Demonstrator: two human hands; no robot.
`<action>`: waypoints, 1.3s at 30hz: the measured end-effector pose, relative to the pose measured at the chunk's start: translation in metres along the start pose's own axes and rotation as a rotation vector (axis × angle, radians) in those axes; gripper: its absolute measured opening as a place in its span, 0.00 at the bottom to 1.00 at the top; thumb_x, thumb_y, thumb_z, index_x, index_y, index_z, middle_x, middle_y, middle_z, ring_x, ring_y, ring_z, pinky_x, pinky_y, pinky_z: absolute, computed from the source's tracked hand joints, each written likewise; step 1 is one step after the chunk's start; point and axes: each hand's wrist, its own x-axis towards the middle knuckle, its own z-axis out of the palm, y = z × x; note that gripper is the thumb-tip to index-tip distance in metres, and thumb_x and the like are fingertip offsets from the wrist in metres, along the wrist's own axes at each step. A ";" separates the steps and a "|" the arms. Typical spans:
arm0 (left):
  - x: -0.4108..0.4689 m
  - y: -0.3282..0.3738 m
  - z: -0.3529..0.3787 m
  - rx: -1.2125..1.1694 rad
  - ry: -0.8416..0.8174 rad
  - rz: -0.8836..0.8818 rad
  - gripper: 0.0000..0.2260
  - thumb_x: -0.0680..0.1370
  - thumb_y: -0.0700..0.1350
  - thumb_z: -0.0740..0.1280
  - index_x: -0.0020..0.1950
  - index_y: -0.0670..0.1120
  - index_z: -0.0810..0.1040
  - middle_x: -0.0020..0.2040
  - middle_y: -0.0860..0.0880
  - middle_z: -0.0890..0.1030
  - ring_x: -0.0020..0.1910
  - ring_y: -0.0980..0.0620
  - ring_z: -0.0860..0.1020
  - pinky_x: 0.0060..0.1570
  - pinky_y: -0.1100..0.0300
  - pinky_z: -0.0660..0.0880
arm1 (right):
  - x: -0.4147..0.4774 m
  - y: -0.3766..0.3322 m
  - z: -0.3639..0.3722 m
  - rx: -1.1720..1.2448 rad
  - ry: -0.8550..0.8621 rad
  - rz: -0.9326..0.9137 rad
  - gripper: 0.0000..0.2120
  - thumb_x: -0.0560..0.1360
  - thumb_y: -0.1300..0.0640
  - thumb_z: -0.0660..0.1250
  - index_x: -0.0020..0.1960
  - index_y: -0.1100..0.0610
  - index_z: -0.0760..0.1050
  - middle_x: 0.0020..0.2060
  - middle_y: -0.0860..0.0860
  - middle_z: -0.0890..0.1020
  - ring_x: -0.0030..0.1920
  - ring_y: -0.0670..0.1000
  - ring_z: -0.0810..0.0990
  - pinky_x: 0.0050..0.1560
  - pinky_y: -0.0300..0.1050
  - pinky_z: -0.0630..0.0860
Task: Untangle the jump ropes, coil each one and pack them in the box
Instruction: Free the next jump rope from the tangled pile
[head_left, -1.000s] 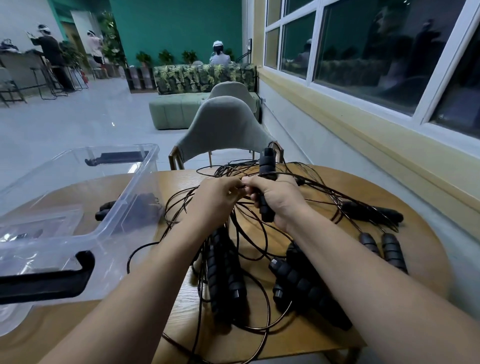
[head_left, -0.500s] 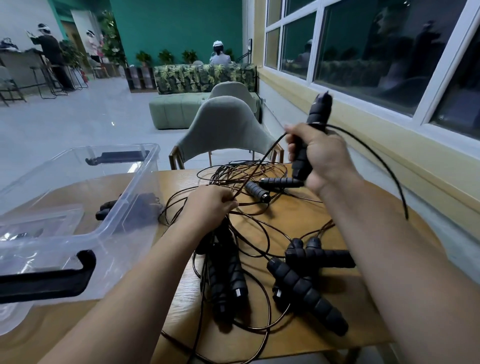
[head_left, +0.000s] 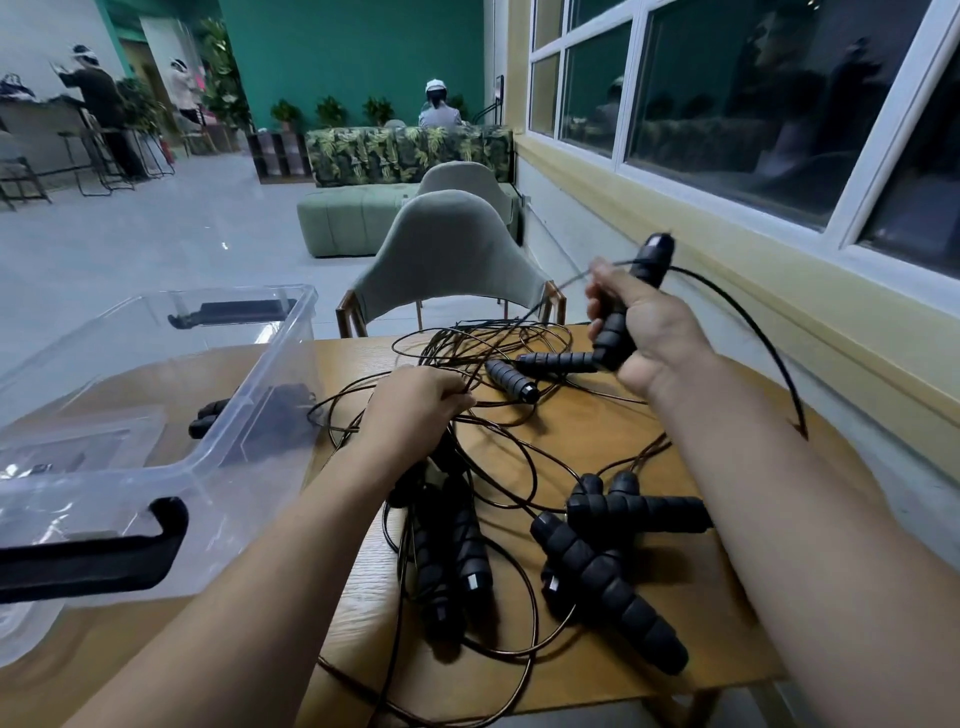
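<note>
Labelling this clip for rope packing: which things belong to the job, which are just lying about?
Job: tangled jump ropes gripped by left hand; raised handle in right hand; clear plastic box.
Lying about: grey chair, leaf-print sofa, windows.

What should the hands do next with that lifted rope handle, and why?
Probably pull the handle up and away with the right hand while the left hand grips the tangled cords on the table, since a cord from that handle runs back into the pile.
</note>
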 end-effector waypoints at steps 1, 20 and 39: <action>0.000 0.001 0.000 -0.003 0.004 0.006 0.15 0.79 0.54 0.73 0.37 0.48 0.76 0.32 0.50 0.77 0.37 0.47 0.76 0.36 0.53 0.71 | 0.001 0.008 0.001 -0.023 -0.017 0.023 0.09 0.76 0.55 0.79 0.42 0.56 0.81 0.34 0.49 0.84 0.33 0.45 0.78 0.32 0.37 0.72; 0.001 0.003 0.001 0.040 0.081 0.129 0.13 0.75 0.59 0.64 0.43 0.53 0.83 0.36 0.50 0.83 0.37 0.47 0.75 0.38 0.50 0.74 | -0.019 0.098 0.030 -0.776 -0.175 -0.266 0.07 0.73 0.55 0.77 0.39 0.55 0.82 0.33 0.51 0.85 0.35 0.49 0.83 0.36 0.46 0.79; 0.002 -0.006 0.007 0.044 0.051 0.030 0.07 0.79 0.56 0.70 0.46 0.55 0.83 0.37 0.54 0.82 0.43 0.46 0.79 0.42 0.50 0.77 | -0.021 0.001 0.024 -0.502 -0.126 -0.367 0.06 0.75 0.63 0.77 0.41 0.61 0.82 0.32 0.54 0.83 0.30 0.51 0.76 0.31 0.44 0.73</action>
